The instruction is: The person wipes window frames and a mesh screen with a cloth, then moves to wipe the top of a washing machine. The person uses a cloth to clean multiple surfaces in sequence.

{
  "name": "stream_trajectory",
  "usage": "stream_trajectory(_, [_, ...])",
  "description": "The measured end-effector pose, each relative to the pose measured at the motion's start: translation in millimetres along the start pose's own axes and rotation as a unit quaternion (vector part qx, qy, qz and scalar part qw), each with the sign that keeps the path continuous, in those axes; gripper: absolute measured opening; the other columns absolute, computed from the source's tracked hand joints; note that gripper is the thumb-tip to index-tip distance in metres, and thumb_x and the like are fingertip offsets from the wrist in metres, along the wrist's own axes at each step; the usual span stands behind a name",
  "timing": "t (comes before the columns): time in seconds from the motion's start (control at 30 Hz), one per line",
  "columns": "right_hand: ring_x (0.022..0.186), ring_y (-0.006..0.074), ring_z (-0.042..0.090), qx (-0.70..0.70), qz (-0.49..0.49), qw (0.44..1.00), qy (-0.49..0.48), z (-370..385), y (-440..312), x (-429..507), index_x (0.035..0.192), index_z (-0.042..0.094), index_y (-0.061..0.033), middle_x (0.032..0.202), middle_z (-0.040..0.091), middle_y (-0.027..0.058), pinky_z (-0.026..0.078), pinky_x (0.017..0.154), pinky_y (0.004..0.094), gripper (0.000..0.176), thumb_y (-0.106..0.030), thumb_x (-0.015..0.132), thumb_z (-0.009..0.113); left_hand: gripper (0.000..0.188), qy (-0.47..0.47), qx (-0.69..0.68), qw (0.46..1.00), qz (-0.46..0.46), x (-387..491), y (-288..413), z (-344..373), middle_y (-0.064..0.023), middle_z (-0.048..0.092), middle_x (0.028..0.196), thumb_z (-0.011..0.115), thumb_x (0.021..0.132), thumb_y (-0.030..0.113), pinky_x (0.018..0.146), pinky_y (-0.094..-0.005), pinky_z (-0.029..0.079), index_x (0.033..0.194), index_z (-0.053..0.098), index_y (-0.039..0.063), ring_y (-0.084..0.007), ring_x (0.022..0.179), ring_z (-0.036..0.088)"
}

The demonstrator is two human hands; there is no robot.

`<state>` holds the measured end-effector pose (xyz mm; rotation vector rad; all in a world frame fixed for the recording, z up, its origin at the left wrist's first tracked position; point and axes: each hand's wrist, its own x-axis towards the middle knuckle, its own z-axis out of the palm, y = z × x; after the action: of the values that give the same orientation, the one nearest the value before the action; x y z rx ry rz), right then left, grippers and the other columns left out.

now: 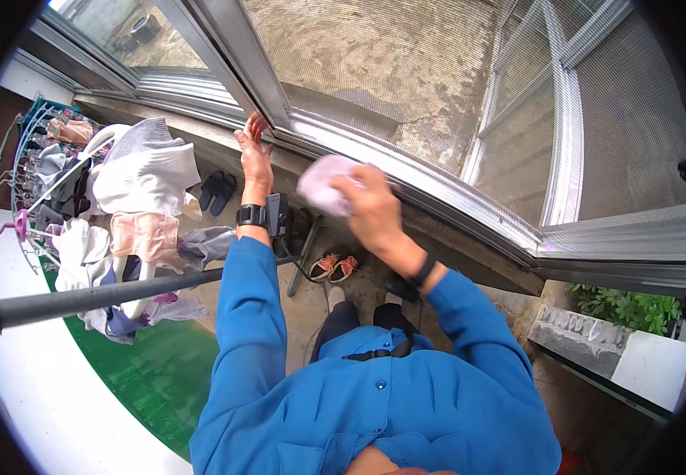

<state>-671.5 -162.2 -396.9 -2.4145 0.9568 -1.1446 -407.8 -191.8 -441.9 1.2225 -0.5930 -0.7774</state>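
Note:
My right hand (375, 211) grips a folded pale pink cloth (322, 184), blurred, in front of the lower rail (378, 157) of a metal-framed window with a mesh screen (378, 53). Whether the cloth touches the rail cannot be told. My left hand (255, 157) is raised with its thumb apart, and its fingertips are at the lower end of the upright metal window frame (233, 59). Nothing is held in it. A black device (277, 217) is strapped at my left wrist.
Clothes (144, 178) hang from a drying rack with a grey metal bar (111, 297) at left. Dark slippers (218, 193) and sneakers with orange laces (334, 265) lie on the floor. A green surface (147, 362) is at lower left; green leaves (625, 309) show at right.

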Motion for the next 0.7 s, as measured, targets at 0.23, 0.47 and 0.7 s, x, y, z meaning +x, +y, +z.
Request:
stream_trajectory(0.23, [0.102, 0.0242, 0.057, -0.172, -0.123, 0.974, -0.080, 139.0, 7.8, 27.1, 0.105, 0.065, -0.0121, 0.113, 0.058, 0.0088, 0.050, 0.075, 0.0345, 0.028, -0.018, 0.078, 0.059, 0.078, -0.019, 0.001, 1.000, -0.005, 0.0, -2.2, -9.7, -0.0023, 0.040, 0.151, 0.017, 0.096, 0.072, 0.113, -0.0559, 0.017, 0.149, 0.038, 0.018, -0.0195, 0.140, 0.033])
stream_trajectory(0.47, [0.094, 0.0219, 0.057, -0.152, -0.062, 0.985, -0.052, 72.6, 29.2, -16.8, 0.096, 0.065, -0.0143, 0.107, 0.060, 0.0048, 0.048, 0.071, 0.0348, 0.022, -0.018, 0.075, 0.061, 0.066, 0.037, 0.059, 0.997, 0.025, 2.7, -11.4, -4.4, 0.0013, 0.050, 0.142, 0.029, 0.098, 0.068, 0.102, -0.0460, 0.030, 0.144, 0.045, 0.023, -0.0138, 0.133, 0.040])
stream_trajectory(0.7, [0.098, 0.0205, 0.058, -0.227, 0.083, 0.969, -0.052, -64.5, 71.0, -121.5, 0.103, 0.068, -0.0243, 0.115, 0.062, -0.0024, 0.047, 0.069, 0.0337, 0.039, -0.005, 0.070, 0.064, 0.070, 0.031, 0.064, 0.997, 0.038, 10.3, -25.2, -9.4, 0.0017, 0.044, 0.144, 0.032, 0.097, 0.069, 0.106, -0.0510, 0.027, 0.149, 0.036, 0.023, -0.0154, 0.133, 0.038])
